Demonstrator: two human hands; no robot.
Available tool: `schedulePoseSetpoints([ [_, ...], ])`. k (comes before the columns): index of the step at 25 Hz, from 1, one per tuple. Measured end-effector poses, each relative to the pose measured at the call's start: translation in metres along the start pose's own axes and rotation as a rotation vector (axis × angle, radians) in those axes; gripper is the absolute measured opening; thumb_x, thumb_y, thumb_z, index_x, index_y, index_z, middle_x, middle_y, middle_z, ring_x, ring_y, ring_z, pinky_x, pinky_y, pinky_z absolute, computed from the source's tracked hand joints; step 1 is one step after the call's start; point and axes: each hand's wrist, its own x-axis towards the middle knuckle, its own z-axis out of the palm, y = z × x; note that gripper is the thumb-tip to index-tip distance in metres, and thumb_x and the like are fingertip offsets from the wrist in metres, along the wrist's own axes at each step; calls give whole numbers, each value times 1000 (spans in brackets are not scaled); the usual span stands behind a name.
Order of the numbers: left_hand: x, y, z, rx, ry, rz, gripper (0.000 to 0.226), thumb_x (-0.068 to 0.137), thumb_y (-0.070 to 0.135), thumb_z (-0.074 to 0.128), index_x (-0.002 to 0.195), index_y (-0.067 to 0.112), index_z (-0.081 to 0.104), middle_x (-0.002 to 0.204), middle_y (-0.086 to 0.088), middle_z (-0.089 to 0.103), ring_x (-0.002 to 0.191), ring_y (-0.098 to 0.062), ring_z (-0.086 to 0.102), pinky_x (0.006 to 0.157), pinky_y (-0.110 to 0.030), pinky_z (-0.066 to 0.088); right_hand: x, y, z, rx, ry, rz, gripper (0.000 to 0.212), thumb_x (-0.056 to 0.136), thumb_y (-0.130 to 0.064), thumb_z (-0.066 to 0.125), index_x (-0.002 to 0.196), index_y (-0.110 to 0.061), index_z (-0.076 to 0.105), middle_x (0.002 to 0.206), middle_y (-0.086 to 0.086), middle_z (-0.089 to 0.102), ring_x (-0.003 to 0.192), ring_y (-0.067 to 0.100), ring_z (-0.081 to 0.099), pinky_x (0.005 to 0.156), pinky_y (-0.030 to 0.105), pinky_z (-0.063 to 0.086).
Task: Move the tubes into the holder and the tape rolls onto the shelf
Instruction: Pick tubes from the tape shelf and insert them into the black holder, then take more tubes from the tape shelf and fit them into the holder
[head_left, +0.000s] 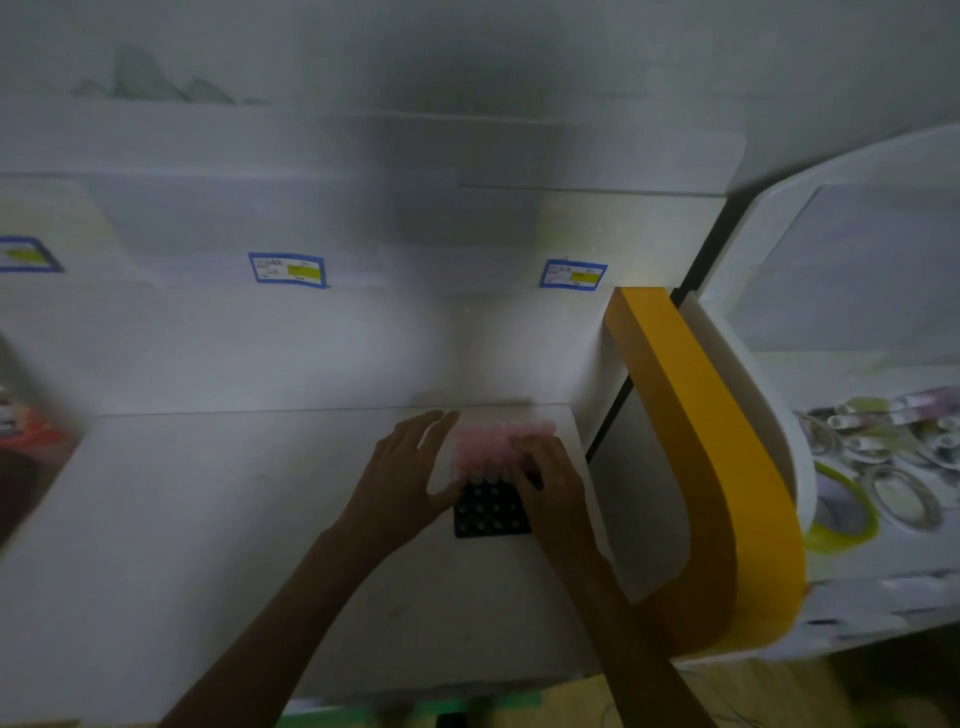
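Both hands meet over a black holder (491, 512) on a white shelf (208, 519) at about 6 o'clock in the view. My left hand (408, 480) lies at the holder's 9 o'clock side with its fingers straight and spread, thumb touching the holder's near left corner, nothing held. My right hand (548, 475) rests on the holder's 3 o'clock side, fingers bent down over its top; whether they pinch a tube I cannot tell (the picture is blurred there). Pink-capped tubes (493, 444) stand in the holder's far rows, while the near rows show open round holes. Just past the shelf's 3 o'clock edge, a broad yellow band (696, 441) curves along a white tray (753, 374). Inside that tray, out at 3 o'clock, lie several tape rolls (904, 499), one with a yellow-green rim, and a heap of more tubes beyond them. Farther back, at 12 o'clock, blue-bordered labels (287, 269) sit on the edge of an upper ledge.
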Motion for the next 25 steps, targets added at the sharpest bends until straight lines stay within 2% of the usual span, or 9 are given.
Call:
schedulePoseSetpoints([
  [2,0,1,-7,-10,38,-2,76,80,53,52,143,13,39,138,-10,51,125,-22,41,97,-38,41,-1,1,0,11,-28,22,28,94,-19,57,121,-18,56,117,7,62,106,11,56,92,26,48],
  [4,-4,0,-12,-4,16,-29,78,79,53,55,144,12,40,139,-9,50,126,-22,41,98,-37,41,-2,-1,0,5,-36,42,30,96,-26,52,124,-14,58,122,5,62,112,14,57,97,28,47],
  [8,-8,2,-20,-41,4,-9,81,77,33,77,145,11,39,139,-10,49,125,-20,38,99,-38,41,-6,-8,0,-58,-57,97,37,95,-23,51,128,-6,57,124,11,61,114,18,54,98,18,34],
  [11,-18,2,-31,-67,-8,-6,84,78,30,77,148,13,34,143,-8,46,127,-21,40,99,-33,36,-5,-20,-7,-85,-74,101,36,95,-17,56,129,-6,56,126,13,59,118,26,53,100,22,32],
  [16,-36,3,-47,-68,-16,41,85,77,31,78,148,12,34,143,-8,46,126,-24,43,99,-33,35,-10,-42,-36,-206,-146,31,55,87,-17,65,138,-17,46,136,7,50,124,21,46,106,37,39],
  [18,-42,3,-50,-97,-17,58,83,78,33,76,148,13,35,144,-7,45,127,-23,41,100,-31,33,-21,-56,-51,-145,-120,66,61,88,-19,66,143,-21,39,141,0,45,128,15,41,107,30,36],
  [20,-46,6,-54,-116,-17,80,79,80,42,66,147,15,36,144,-6,44,128,-19,38,101,-31,33,-40,-70,-72,-94,-90,113,59,90,-22,65,143,-22,39,139,-7,44,126,7,40,103,25,36],
  [25,-41,48,-66,-227,28,183,73,79,49,54,142,16,41,139,-4,48,125,-18,42,98,-34,39,-89,-97,-125,-166,16,10,51,89,-37,61,136,-29,44,133,-14,48,118,5,49,96,25,45],
])
